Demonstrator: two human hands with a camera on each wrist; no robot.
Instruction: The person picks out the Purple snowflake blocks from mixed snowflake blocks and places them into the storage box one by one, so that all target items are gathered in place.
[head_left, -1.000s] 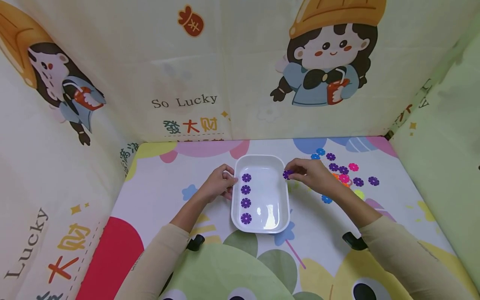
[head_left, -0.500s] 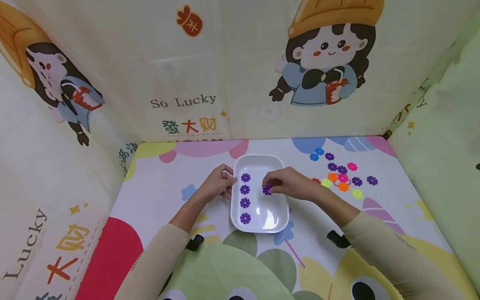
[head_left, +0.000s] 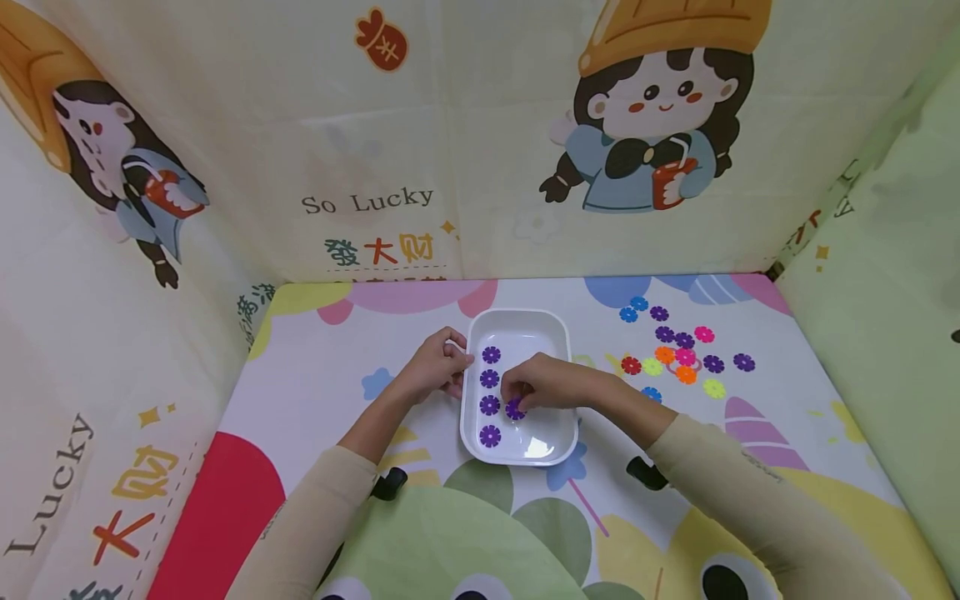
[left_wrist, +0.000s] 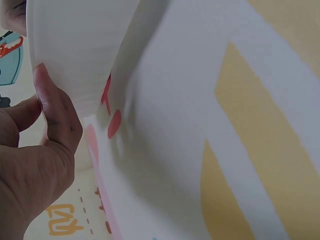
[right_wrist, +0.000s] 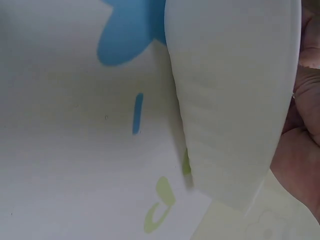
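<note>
A white rectangular tray (head_left: 534, 329) lies on the table in the head view, with several purple snowflake discs (head_left: 490, 379) in a column along its left side. My left hand (head_left: 433, 367) grips the tray's left rim, and its fingers (left_wrist: 52, 102) lie against the outer wall in the left wrist view. Inside the tray, my right hand (head_left: 555, 382) pinches another purple snowflake disc (head_left: 514, 409) by its upper edge, just right of the column. The right wrist view shows the tray's outer wall (right_wrist: 230, 100), which hides the disc, and part of my right hand (right_wrist: 300, 160).
Loose snowflake discs lie scattered right of the tray: purple (head_left: 714, 364), blue (head_left: 628, 314), orange (head_left: 686, 375), pink (head_left: 704, 334), yellow-green (head_left: 715, 388) and a red one (head_left: 631, 365). A printed cloth (head_left: 322, 467) covers the table, and printed curtains (head_left: 495, 167) enclose its back and sides.
My right hand has carried the purple disc from the tray's right rim leftward and down, to beside the column. The left hand has stayed at the left rim.
</note>
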